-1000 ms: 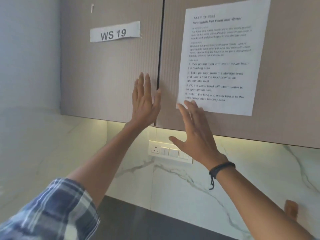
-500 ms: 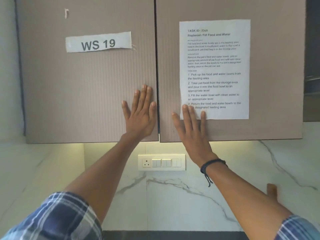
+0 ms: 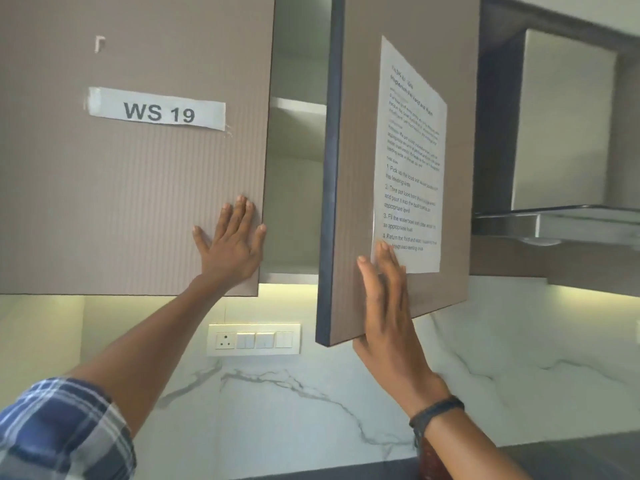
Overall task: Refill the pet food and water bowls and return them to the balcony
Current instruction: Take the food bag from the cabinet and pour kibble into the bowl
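My left hand lies flat, fingers spread, on the lower right corner of the left cabinet door, which carries a "WS 19" label. My right hand rests with straight fingers against the front of the right cabinet door, near its lower corner. That door stands swung out and bears a printed task sheet. Through the gap I see the cabinet inside with a shelf; nothing shows on it. No bowls or pet food are in view.
A switch panel with a socket sits on the marble backsplash below the cabinets. A steel chimney hood hangs at the right. A dark countertop edge shows at the bottom right.
Both doors were closed with my palms pressed on them. The right door has now swung out toward me, and the left door stands slightly ajar, exposing the cabinet inside.
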Motion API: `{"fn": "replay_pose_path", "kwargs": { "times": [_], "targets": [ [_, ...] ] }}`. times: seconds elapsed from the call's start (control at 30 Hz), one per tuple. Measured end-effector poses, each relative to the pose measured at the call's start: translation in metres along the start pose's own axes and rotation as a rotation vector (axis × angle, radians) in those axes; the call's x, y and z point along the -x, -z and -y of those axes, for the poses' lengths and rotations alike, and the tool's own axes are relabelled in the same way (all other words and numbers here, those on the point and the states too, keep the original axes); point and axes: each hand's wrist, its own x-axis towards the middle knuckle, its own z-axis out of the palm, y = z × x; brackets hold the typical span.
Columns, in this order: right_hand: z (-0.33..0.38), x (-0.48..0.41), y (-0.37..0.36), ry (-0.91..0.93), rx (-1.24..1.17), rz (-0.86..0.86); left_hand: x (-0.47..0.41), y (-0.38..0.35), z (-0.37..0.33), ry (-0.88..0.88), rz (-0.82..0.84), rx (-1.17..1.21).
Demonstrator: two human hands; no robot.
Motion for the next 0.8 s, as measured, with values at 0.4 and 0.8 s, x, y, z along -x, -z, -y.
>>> {"fn": "replay_pose_path", "kwargs": {
  "times": [0.4, 0.8],
  "targets": [
    [-0.064, 0.056, 0.122, -0.556, -0.609, -0.206, 0.037, -0.020, -0.043, -0.145, 0.202, -0.213],
    [-0.124, 0.074, 0.211, -1.167, -0.732, -0.524, 0.039, -0.032, -0.063, -0.019, 0.516, -0.487]
  ]
}}
